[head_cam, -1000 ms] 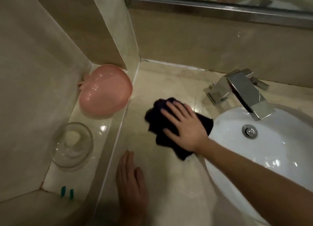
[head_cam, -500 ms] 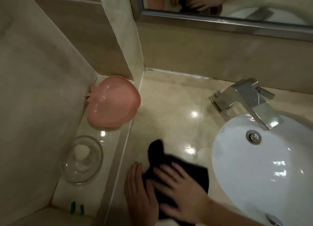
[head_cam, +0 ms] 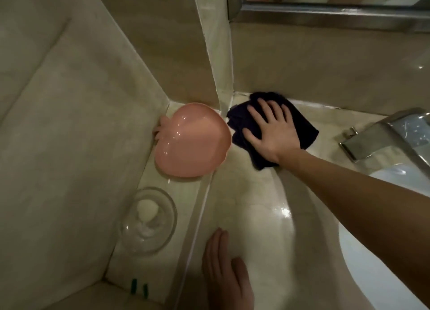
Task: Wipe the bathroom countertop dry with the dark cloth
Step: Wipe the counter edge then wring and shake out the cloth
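The dark cloth [head_cam: 300, 121] lies crumpled in the back left corner of the beige marble countertop [head_cam: 251, 207], against the wall. My right hand [head_cam: 270, 130] presses flat on top of it, fingers spread and pointing toward the corner. My left hand [head_cam: 225, 270] rests flat on the countertop near the front edge, fingers together, holding nothing. A wet glint shows on the counter beside my right forearm.
A pink peach-shaped dish [head_cam: 190, 142] and a clear glass bowl [head_cam: 147, 221] holding a white lump sit on the raised ledge at left. The chrome faucet [head_cam: 386, 135] and white basin [head_cam: 384, 263] are at right. A mirror frame [head_cam: 325, 14] runs above.
My right hand has pushed the cloth from the front of the counter, beside my left hand, away to the back left corner. My left hand stays near the front edge.
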`<state>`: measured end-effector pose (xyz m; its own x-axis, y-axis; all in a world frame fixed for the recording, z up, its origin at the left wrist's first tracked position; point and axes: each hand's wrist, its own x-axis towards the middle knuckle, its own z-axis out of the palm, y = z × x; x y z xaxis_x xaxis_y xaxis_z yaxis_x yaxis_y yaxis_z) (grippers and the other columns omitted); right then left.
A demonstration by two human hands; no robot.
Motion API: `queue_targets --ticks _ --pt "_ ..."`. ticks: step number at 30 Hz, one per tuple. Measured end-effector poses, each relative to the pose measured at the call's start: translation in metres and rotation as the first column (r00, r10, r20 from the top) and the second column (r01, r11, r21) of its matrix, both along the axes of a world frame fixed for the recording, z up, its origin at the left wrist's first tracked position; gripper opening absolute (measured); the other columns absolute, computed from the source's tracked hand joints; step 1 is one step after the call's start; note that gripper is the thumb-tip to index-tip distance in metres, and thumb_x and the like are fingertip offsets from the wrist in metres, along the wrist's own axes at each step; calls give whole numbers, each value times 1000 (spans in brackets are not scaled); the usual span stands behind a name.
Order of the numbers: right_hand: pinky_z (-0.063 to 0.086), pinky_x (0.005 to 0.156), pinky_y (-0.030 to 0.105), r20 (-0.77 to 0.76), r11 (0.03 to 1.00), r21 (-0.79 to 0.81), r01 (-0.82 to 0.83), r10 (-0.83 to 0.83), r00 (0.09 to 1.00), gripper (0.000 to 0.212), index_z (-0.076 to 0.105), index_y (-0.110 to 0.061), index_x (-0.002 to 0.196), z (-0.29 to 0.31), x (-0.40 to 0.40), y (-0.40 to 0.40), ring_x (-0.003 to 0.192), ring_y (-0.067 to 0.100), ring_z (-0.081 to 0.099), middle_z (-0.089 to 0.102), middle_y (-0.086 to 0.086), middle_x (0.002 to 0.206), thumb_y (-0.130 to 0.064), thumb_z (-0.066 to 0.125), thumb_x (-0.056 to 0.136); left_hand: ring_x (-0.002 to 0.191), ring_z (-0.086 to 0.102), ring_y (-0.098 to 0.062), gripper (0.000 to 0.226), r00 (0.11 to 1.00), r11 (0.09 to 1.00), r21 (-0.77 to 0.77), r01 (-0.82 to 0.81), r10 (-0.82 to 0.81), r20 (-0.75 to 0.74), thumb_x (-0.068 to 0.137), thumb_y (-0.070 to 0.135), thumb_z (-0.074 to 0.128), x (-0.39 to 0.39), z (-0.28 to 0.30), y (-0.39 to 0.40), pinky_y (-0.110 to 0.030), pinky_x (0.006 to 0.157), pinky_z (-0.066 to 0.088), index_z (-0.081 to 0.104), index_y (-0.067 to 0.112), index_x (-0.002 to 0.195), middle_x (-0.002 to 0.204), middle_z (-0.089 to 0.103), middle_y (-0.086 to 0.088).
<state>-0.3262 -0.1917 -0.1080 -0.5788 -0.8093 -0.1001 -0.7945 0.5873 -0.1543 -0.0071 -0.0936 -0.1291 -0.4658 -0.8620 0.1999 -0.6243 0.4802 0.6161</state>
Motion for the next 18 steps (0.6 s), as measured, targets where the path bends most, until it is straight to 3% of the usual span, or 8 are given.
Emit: queue_targets --ticks 3,7,10,12,15,18 --pt "4 125 50 30 999 -23 -36 37 999 72 21 -30 160 1 41 14 154 30 12 15 7 168 -66 22 97 130 53 -22 49 999 995 93 29 -31 20 93 25 43 3 12 2 -38 106 41 56 11 138 143 55 -4" --pt "7 124 52 120 976 -69 -208 215 969 71 29 -25 158 6 155 75 152 32 18 23 9 166 -62 32 98 139 39 -11 48 999 965 263 9 3 -43 102 30 36 11 31 -1 -36 113 35 40 24 149 152 41 6" --pt "7 122 53 161 949 -49 -310 314 936 69 31 -20 157 5 253 141 152 34 20 24 11 164 -55 34 97 139 40 -10 45 997 964 259 -51 66 -49 105 34 33 39 45 -3 -29 115 31 42 23 148 152 43 5" --pt "5 123 53 192 927 -15 -375 371 908 74 33 -16 156 5 303 168 153 33 16 24 13 164 -54 39 93 141 37 -8 44 1000 955 295 -17 21 -10 104 32 35 58 53 -2 -29 117 29 45 24 147 152 41 8" --pt "8 123 51 215 923 20 -385 372 903 77 40 -15 153 6 331 181 154 30 13 28 11 163 -58 47 88 144 28 0 43 990 922 379 75 -115 83 105 20 43 85 51 9 -36 121 29 45 27 147 155 34 16" --pt "15 121 49 245 929 -59 -366 369 897 64 53 -20 145 7 315 189 153 26 19 32 6 162 -54 45 91 145 29 -6 51 963 929 337 154 -218 161 102 36 32 91 47 15 -42 119 32 41 24 151 158 32 12"
